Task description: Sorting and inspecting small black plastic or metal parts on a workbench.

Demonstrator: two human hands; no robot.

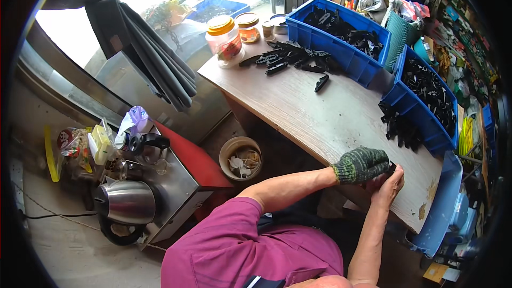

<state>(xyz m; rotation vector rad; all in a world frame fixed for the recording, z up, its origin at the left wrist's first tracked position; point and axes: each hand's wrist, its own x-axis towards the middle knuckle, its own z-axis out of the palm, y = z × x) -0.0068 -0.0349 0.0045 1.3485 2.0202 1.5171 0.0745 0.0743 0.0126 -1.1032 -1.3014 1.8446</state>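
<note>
At the near edge of the pale wooden worktable [325, 112], the green-gloved left hand [362, 164] and bare right hand [388, 186] together grip a small black plastic part [392, 168], which could slip and drop off that edge

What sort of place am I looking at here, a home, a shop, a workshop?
Most likely a small workshop or hardware-shop workbench. Blue crates full of black plastic parts line a wooden table, more parts lie heaped on it, and crowded stock shelves run along the right. The gloved left hand and bare right hand handle one part.
</note>
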